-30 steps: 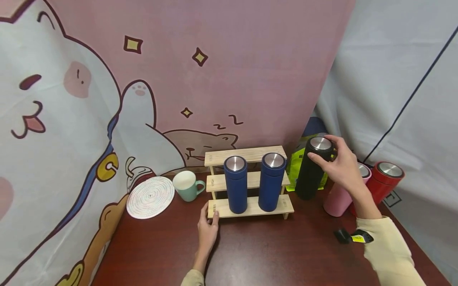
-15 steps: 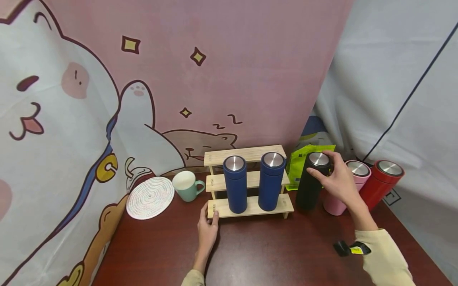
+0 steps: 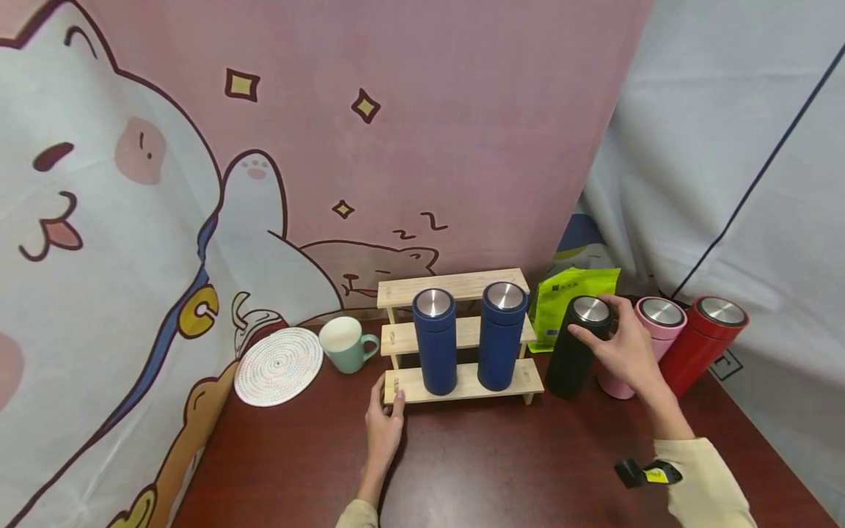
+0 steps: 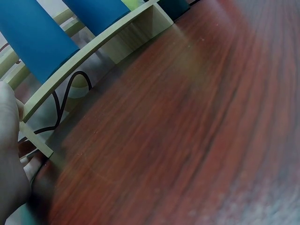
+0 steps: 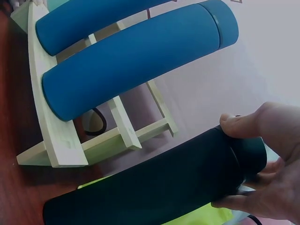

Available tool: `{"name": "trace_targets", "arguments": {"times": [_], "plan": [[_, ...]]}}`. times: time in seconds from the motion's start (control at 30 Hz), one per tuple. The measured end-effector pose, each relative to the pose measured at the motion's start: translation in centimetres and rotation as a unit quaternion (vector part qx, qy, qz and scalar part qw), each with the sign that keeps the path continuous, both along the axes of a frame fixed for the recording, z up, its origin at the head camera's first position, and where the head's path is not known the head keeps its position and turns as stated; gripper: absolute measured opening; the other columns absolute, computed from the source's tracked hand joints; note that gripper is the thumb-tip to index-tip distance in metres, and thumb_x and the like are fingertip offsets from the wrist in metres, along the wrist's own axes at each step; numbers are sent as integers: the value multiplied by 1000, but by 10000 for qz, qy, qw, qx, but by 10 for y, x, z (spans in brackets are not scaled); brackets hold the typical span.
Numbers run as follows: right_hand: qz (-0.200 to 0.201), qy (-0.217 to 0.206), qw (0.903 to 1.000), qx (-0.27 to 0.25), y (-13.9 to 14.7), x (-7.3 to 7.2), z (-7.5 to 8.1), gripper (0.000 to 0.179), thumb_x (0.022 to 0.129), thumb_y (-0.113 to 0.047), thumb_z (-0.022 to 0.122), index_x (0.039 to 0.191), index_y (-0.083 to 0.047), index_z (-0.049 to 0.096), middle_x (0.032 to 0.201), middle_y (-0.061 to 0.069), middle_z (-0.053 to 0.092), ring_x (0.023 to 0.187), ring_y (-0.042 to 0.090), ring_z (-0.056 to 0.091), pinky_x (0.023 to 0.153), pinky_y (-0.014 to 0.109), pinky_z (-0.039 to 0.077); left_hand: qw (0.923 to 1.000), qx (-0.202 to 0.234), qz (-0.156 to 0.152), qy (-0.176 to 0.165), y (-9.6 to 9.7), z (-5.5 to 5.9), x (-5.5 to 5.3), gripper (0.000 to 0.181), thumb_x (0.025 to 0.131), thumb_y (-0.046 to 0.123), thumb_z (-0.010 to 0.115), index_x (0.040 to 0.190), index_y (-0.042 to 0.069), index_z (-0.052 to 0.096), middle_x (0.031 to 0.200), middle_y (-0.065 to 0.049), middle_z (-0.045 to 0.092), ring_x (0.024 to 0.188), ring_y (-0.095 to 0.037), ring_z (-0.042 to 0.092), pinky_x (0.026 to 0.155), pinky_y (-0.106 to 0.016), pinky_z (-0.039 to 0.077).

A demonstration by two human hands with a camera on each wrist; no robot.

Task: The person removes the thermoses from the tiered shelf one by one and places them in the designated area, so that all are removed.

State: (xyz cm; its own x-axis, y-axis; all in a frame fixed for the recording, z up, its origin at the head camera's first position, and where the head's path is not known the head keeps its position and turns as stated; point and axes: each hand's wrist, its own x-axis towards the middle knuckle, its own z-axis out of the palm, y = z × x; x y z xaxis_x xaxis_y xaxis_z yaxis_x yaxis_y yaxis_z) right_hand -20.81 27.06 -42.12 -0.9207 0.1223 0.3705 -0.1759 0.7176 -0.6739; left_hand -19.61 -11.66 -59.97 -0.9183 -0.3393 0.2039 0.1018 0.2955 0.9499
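Head view: the grip of the right hand (image 3: 628, 350) pinches the black bottle (image 3: 568, 359) at its top, now lower than 1 second ago, right of the wooden rack (image 3: 529, 375); setting it down looks nearly done, though base contact with the counter (image 3: 475, 458) is unclear. The left hand (image 3: 384, 424) grips the rack's left end

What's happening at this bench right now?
A person's right hand holds a black flask around its top, to the right of a three-step wooden rack; whether its base touches the table is unclear. The left hand grips the rack's lowest step at its left end. Two blue flasks stand on that step.
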Motion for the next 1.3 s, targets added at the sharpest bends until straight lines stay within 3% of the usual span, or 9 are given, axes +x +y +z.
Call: {"name": "trace_targets", "arguments": {"times": [0.13,0.33,0.43,0.53,0.73,0.87,1.1,1.3], "plan": [[19,-113,9999,-87,-1,2,1,76,89,-28,79,145,4,38,131,33,54,105,46,55,85,56,47,10000,-13,49,38,0,0,0,51,98,14,66,146,6,51,133,-16,65,110,-24,64,82,-28,54],[-36,-213,9997,85,-3,4,6,78,89,-30,78,145,5,37,129,33,54,96,41,52,77,46,44,10000,-29,24,39,0,0,2,51,98,14,67,146,7,51,132,-17,66,113,-25,64,83,-29,54],[10,-82,9999,83,-5,5,12,79,88,-30,79,145,6,38,134,34,52,107,46,54,86,56,48,10000,-49,20,-4,0,0,2,51,99,16,66,147,8,51,136,-16,64,119,-27,62,86,-35,55],[58,165,9998,78,-8,6,21,78,88,-30,79,145,6,39,141,35,50,124,52,51,98,68,41,9999,-104,36,-5,0,0,2,51,99,16,66,147,8,50,138,-16,63,122,-28,61,88,-39,55],[159,769,9969,3,-26,8,44,70,88,-24,80,144,2,47,142,28,53,128,51,50,101,68,40,10000,-36,49,44,1,1,1,51,98,12,66,146,5,52,134,-17,65,117,-25,62,87,-34,55],[419,892,9948,-255,-44,9,56,65,90,-24,78,145,-3,49,142,23,55,131,48,50,105,67,39,10000,26,50,36,1,1,1,51,97,12,67,146,7,52,133,-16,66,114,-24,63,85,-31,54],[1051,593,9901,-720,-70,4,65,65,92,-25,76,146,-3,47,147,20,52,141,43,44,113,61,35,10000,-34,64,22,0,0,-1,51,98,14,67,146,7,52,136,-16,64,113,-25,63,84,-29,54],[1404,-24,9869,-791,-88,-2,61,72,94,-30,74,151,-2,40,153,23,46,143,43,41,113,61,36,10000,8,30,-84,0,-1,-1,52,99,16,67,147,9,51,141,-15,61,110,-25,64,81,-27,53]]}}
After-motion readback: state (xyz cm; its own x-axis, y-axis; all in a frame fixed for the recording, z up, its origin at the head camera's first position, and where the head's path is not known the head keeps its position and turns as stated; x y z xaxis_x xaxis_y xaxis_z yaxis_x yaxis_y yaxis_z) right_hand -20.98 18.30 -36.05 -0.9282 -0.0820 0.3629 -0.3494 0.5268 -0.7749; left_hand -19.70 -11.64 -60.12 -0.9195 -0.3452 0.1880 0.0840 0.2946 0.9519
